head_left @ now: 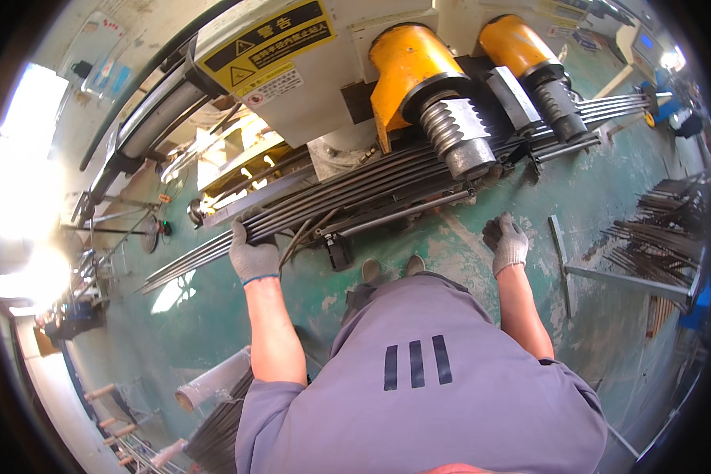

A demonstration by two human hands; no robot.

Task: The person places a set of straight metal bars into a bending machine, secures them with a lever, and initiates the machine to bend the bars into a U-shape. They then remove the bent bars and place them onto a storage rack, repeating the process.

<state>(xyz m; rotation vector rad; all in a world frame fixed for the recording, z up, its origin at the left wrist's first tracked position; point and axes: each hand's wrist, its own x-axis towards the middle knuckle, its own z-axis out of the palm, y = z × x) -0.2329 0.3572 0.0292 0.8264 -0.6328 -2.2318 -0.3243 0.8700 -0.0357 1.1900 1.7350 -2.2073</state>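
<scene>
A bundle of long grey metal rods [324,197] runs slantwise across the front of a large machine. My left hand [256,257], in a grey knit glove with a blue cuff edge, is closed around the rods near their left end. Its fingertips are partly hidden behind the rods. My right hand [509,246], gloved too, hangs over the green floor, right of the machine's roller. The fingers there are curled in, and I see nothing in them.
Two orange housings [419,63] carry ribbed metal rollers [455,134] above the rods. A yellow warning sign [265,43] is on the machine. At right, a metal frame [624,283] stands by a pile of dark rods [662,229]. A plastic-wrapped roll [213,379] lies lower left.
</scene>
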